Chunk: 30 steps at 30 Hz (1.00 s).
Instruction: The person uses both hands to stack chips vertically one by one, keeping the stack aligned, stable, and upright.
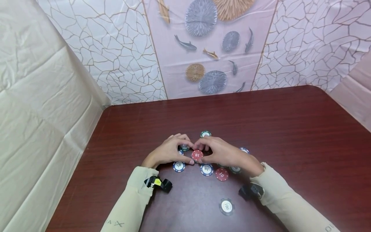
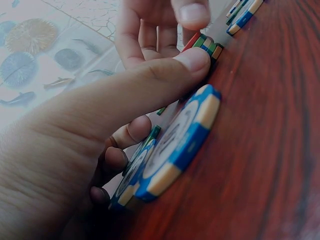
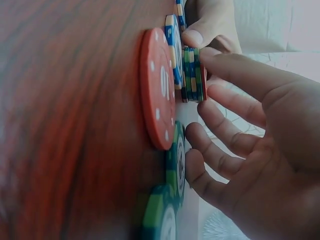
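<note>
A short stack of poker chips (image 1: 197,156), topped by a red chip marked 10, stands between the two hands. My left hand (image 1: 169,150) curves round its left side, with the thumb on its near edge. From the other side, my right hand (image 1: 224,153) curls its thumb and fingers about the same stack. Green and blue layers show on the stack's side (image 3: 192,75) in the right wrist view. Beneath the left thumb, in the left wrist view, lies a blue-and-cream chip (image 2: 182,145). A flat red chip (image 3: 158,90) lies near the right hand.
Around the hands, blue-rimmed chips (image 1: 179,166) and green chips (image 1: 206,134) lie on the dark red wooden table (image 1: 139,122). A grey 100 chip (image 1: 227,206) sits nearer the front. Patterned cloth (image 1: 121,48) hangs behind the table.
</note>
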Available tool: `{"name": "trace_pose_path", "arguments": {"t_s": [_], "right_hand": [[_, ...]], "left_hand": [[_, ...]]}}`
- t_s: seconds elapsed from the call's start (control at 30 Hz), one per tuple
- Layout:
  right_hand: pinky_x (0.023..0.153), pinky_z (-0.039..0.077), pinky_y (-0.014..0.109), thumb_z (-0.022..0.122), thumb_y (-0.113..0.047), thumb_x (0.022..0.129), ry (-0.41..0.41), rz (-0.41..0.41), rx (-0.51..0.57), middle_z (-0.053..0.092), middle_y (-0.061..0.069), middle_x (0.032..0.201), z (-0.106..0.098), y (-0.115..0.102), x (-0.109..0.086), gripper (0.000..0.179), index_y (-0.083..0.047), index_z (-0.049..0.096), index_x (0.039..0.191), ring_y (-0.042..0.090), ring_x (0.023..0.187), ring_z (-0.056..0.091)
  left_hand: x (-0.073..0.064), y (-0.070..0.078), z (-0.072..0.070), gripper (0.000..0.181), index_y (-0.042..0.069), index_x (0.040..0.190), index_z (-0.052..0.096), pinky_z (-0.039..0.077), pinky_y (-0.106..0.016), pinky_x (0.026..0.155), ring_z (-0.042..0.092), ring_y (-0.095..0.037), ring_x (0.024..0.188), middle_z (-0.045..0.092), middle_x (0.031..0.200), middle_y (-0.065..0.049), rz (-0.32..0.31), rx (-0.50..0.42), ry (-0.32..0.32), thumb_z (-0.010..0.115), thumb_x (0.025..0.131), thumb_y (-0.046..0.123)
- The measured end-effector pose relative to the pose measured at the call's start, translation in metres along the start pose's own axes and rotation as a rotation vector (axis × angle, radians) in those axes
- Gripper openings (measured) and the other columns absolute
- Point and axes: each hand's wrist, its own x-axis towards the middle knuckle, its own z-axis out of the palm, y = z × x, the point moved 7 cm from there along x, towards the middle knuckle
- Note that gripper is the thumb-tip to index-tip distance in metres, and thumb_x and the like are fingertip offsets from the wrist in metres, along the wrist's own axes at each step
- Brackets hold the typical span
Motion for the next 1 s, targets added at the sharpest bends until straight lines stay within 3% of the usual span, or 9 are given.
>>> {"name": "trace_pose_path", "arguments": {"t_s": [0.17, 0.5, 0.77, 1.0], "right_hand": [[0.085, 0.056, 0.042, 0.080, -0.011, 0.094, 0.082, 0.002, 0.016, 0.067, 0.005, 0.104, -0.014, 0.000, 0.000, 0.034, -0.006, 0.069, 0.125, 0.020, 0.095, 0.064], [0.082, 0.052, 0.041, 0.078, -0.017, 0.096, 0.243, 0.194, 0.071, 0.064, 0.014, 0.117, -0.030, 0.022, -0.008, 0.047, -0.006, 0.062, 0.138, 0.028, 0.100, 0.064], [0.089, 0.052, 0.049, 0.074, -0.015, 0.097, 0.248, 0.319, 0.067, 0.064, 0.019, 0.115, -0.032, 0.044, -0.009, 0.041, 0.000, 0.062, 0.133, 0.032, 0.101, 0.064], [0.087, 0.051, 0.045, 0.078, -0.014, 0.096, 0.158, 0.350, 0.035, 0.065, 0.016, 0.111, -0.032, 0.047, 0.004, 0.047, 0.000, 0.060, 0.137, 0.030, 0.099, 0.062]], "left_hand": [[-0.001, 0.000, -0.002, 0.039, 0.036, 0.114, 0.080, 0.039, -0.039, 0.098, 0.052, -0.008, 0.107, 0.063, 0.105, 0.018, 0.006, 0.003, 0.002, 0.092, 0.079, 0.046], [0.000, 0.000, 0.002, 0.036, 0.039, 0.113, 0.080, 0.038, -0.039, 0.095, 0.050, -0.009, 0.103, 0.061, 0.103, 0.017, 0.002, -0.008, -0.011, 0.091, 0.080, 0.047], [0.000, -0.003, 0.005, 0.036, 0.040, 0.113, 0.080, 0.039, -0.040, 0.098, 0.050, -0.009, 0.106, 0.061, 0.105, 0.018, -0.017, -0.028, -0.009, 0.092, 0.080, 0.047], [-0.001, -0.002, 0.001, 0.036, 0.038, 0.114, 0.080, 0.038, -0.040, 0.098, 0.051, -0.008, 0.106, 0.062, 0.104, 0.018, 0.000, -0.012, -0.005, 0.092, 0.081, 0.045]]}}
